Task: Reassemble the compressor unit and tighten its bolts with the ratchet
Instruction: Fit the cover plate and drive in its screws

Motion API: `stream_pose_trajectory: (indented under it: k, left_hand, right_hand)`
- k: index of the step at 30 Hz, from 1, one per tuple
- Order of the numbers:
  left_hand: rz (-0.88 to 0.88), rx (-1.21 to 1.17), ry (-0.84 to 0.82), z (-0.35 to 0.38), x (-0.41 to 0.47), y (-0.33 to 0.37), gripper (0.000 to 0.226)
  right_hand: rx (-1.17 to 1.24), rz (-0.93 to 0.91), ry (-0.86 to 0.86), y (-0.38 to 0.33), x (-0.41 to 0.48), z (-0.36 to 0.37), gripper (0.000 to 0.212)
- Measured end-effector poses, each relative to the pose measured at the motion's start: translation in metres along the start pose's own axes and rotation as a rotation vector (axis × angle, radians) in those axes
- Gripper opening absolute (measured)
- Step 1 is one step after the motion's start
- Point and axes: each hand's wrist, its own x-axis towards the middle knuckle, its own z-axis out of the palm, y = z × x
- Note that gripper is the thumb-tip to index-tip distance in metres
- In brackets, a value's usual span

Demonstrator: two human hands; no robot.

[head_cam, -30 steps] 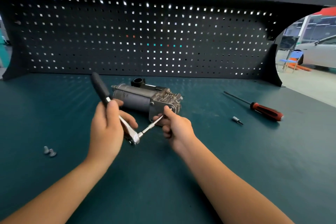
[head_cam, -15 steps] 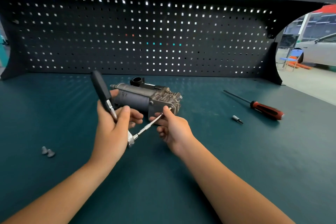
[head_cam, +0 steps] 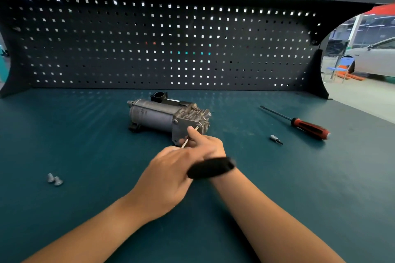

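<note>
At the far left of the teal workbench (head_cam: 85, 134) two loose bolts (head_cam: 54, 179) lie side by side, well apart from the work; being small, smooth and round, they would likely roll away and are best pinched by the head. Further right, near the middle of the bench, the compressor unit (head_cam: 158, 114) lies on its side. It looks like a heavy, rigid metal casting that should stay put under torque, with the smooth motor barrel the safest place to steady it and the thin cooling fins best avoided. In front of it the left hand (head_cam: 168, 177) is closed around the ratchet (head_cam: 211, 167), whose blurred black handle juts across the right wrist; its fingers are hidden behind the back of the hand. The right hand (head_cam: 206, 145) pinches the slim extension bar (head_cam: 185, 142), steering its tip onto a bolt in the compressor's end plate. The bar is stiff but thin and slick, so gripping it close to the tip seems wise. To the right a small bit (head_cam: 275, 139) and a red-handled screwdriver (head_cam: 307, 127) lie untouched.
</note>
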Motion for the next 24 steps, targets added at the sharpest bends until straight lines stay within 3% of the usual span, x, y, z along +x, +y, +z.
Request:
stream_pose_trajectory:
  k: [2,9,15,19,24]
  left_hand:
    - [-0.220,-0.280,0.175,0.003,-0.001,0.003,0.039]
    - [-0.773,-0.858,0.794,-0.008,0.012,-0.005,0.024]
    - [-1.283,-1.369,1.039,-0.011,0.011,-0.025,0.012]
    - [-1.341,-1.380,1.032,-0.012,0.012,-0.027,0.018]
    - [-1.027,-1.096,0.885,-0.018,0.012,-0.022,0.023]
  right_hand:
    - [0.002,-0.008,0.007,-0.001,0.001,0.000,0.041]
    - [-0.010,0.056,-0.034,-0.004,0.001,0.002,0.019]
    - [-0.013,0.057,-0.043,-0.005,-0.001,0.002,0.019]
    - [-0.044,0.047,-0.049,-0.004,0.000,0.001,0.020]
    - [-0.178,-0.016,-0.011,-0.001,0.001,0.000,0.027]
